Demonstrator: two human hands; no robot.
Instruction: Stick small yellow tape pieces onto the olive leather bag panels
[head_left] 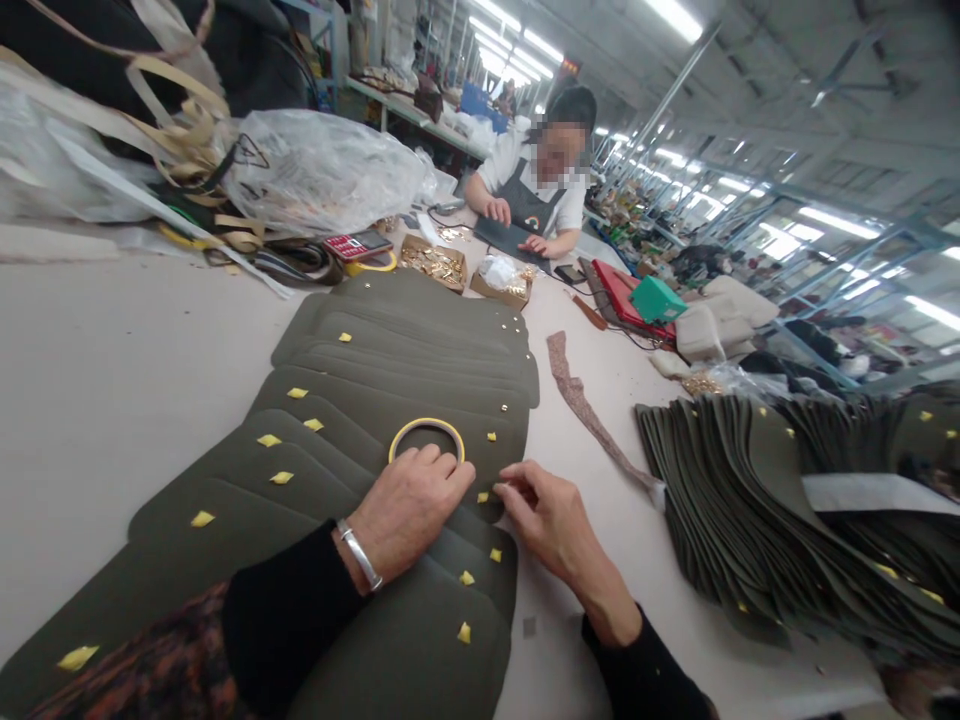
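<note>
My left hand [412, 500], with a silver bangle at the wrist, is closed around the near side of a roll of yellow tape [426, 421]. The roll stands over a spread of overlapping dark olive panels [360, 540]. Just right of it, my right hand [551, 515] has thumb and forefinger pinched together at the panels' right edge. A small piece of yellow tape [483, 497] lies beside those fingertips; whether anything sits between them is hidden. More yellow pieces [282, 478] are stuck across the panels, and small metal fittings [504, 408] show on some farther ones.
A thick stack of olive panels [735, 510] fills the right side. Behind are boxes of gold-coloured metal parts [433, 262], a calculator [356, 245], a plastic bag [322, 170] and a brown strip [589, 405]. Across the table a co-worker [536, 190] handles a dark panel.
</note>
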